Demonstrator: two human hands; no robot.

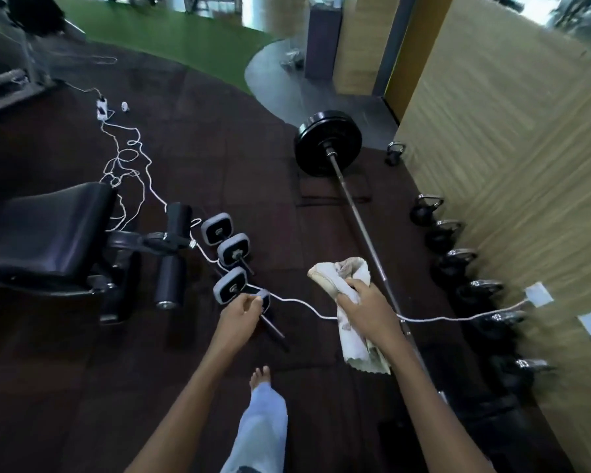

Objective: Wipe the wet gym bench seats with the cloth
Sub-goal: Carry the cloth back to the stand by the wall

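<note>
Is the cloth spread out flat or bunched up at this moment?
Bunched. The right hand grips the cloth around its middle; one crumpled end sticks up above the hand, and the other hangs loose below it.

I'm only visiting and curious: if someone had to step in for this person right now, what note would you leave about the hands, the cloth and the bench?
Right hand grips the cloth in the air above the floor, clear of the bench.
Left hand: fingers curled beside a white cord; unclear whether it holds anything.
The black bench seat stands to the left; the cloth is not on it.
Done: cannot tell whether any seat is wiped.
Left: bring the cloth to the seat and wipe.
</note>
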